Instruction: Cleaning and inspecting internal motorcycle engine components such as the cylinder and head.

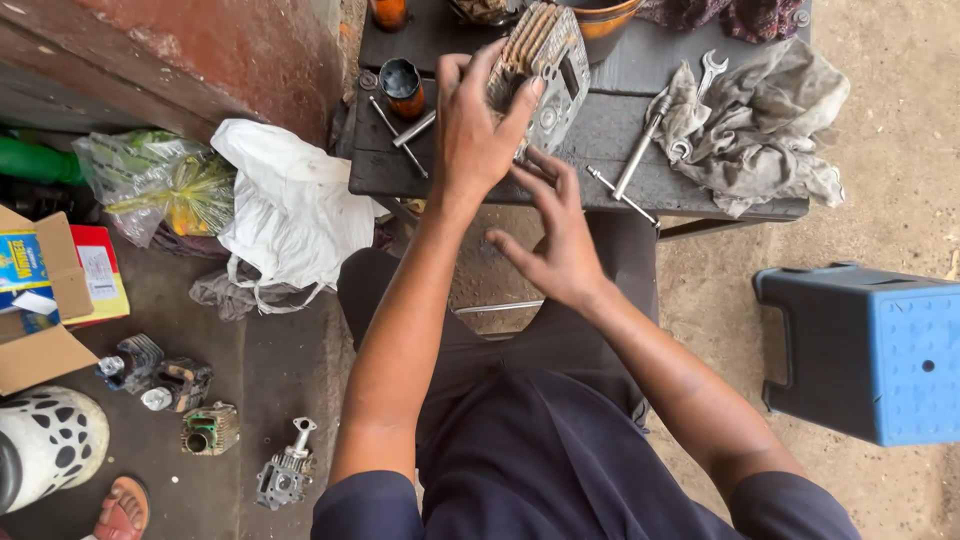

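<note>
A finned grey metal engine cylinder head (548, 62) stands tilted on the dark wooden bench (480, 170). My left hand (478, 130) is wrapped over its near left side, fingers curled on the fins. Just below and right of it is my right hand (555, 235), fingers spread, fingertips close to the part's lower edge; whether they touch it I cannot tell. My knees in dark trousers sit under the bench edge.
On the bench lie a socket wrench (640, 150), a spanner (710, 70), a dirty rag (765, 125) and an orange cup (404, 88). A blue plastic stool (865, 350) stands at right. Engine parts (210, 428), a white bag (290, 205) and boxes lie on the floor at left.
</note>
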